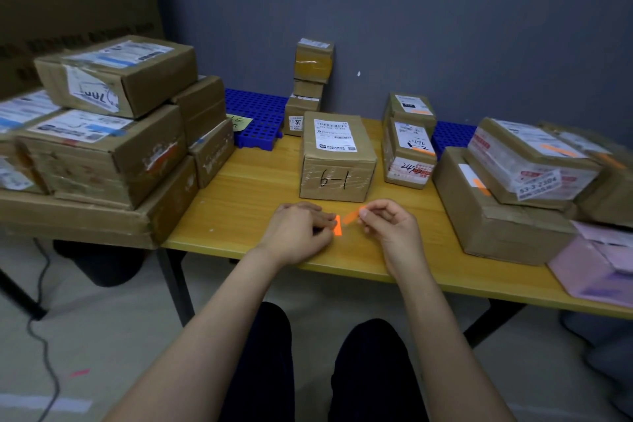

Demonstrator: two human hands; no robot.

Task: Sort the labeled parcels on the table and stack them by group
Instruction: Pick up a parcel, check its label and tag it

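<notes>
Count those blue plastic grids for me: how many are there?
2. One grid lies at the back, left of centre, partly behind parcels; the other peeks out at the back right. More may be hidden.

One head-worn wide-angle view, looking forward and down, wooden table [253,181] close in front, grey wall [445,27] straight ahead behind it

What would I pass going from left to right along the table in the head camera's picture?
Big stack of large parcels → blue plastic grid → box marked 6-1 → two-box stack → wide parcel stack with orange stickers → pink mailer.
</notes>
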